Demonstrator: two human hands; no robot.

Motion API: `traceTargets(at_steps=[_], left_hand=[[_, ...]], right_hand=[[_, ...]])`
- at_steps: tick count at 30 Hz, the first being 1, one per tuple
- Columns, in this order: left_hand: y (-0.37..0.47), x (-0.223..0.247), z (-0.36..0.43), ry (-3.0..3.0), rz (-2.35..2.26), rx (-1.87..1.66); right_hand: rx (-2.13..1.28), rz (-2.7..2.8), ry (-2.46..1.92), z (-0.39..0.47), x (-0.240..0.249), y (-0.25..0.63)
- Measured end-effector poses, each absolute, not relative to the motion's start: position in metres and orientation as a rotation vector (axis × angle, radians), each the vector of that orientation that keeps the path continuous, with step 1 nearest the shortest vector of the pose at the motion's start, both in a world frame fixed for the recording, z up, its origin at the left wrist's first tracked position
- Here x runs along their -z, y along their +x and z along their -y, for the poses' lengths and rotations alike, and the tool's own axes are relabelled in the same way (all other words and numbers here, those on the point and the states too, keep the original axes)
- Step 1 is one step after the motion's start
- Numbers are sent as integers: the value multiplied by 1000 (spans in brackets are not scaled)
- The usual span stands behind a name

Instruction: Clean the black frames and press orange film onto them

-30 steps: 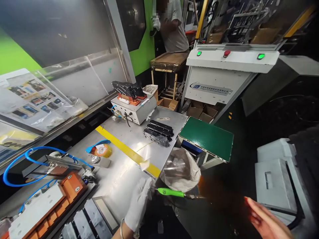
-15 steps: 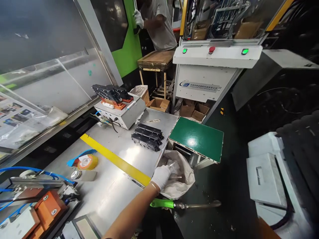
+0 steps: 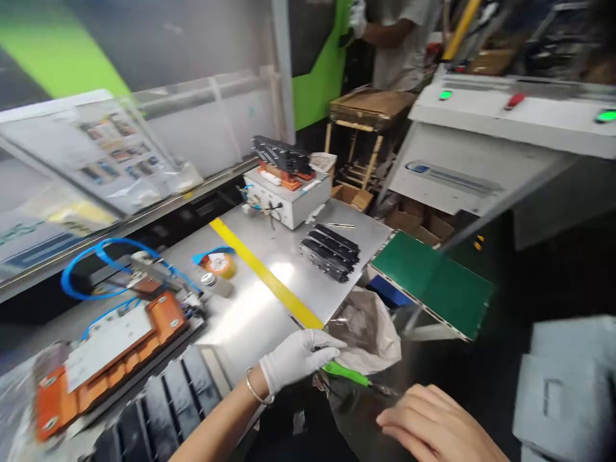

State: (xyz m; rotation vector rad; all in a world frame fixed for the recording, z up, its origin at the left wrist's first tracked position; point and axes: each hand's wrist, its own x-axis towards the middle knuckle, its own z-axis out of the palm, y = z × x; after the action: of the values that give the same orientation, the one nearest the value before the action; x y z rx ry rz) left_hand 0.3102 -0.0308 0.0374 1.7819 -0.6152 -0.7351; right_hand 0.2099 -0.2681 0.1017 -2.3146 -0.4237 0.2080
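1. we note the left hand (image 3: 296,357) in a white knit cloth glove, matt; the right hand (image 3: 436,427) bare.
2. worktable (image 3: 269,301): brushed metal, smooth, glossy glare.
3. bag (image 3: 368,327): thin crinkled plastic, shiny.
4. tool handle (image 3: 344,373): glossy green plastic.
5. black parts (image 3: 331,249): matt plastic.
6. stool (image 3: 368,106): worn wood.

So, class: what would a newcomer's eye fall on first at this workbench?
Probably the white-gloved left hand at the metal table's near edge, beside a crumpled bag and a bright green handle. Next, the yellow stripe across the table and the black parts stacked beyond it.
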Motion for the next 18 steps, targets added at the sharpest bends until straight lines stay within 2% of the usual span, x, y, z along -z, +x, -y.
traceTargets(at_steps=[3, 8, 14, 18], left_hand=[[286, -54, -30, 1598, 433, 701], [232, -66, -120, 1456, 190, 605], [162, -36, -208, 1276, -156, 454], [137, -17, -248, 1351, -469, 197]], right_hand=[[-427, 613, -2122, 216, -119, 241], [-545, 489, -2016, 132, -107, 283], [-439, 300, -2129, 31, -92, 308], [-492, 293, -2069, -25, -92, 301]])
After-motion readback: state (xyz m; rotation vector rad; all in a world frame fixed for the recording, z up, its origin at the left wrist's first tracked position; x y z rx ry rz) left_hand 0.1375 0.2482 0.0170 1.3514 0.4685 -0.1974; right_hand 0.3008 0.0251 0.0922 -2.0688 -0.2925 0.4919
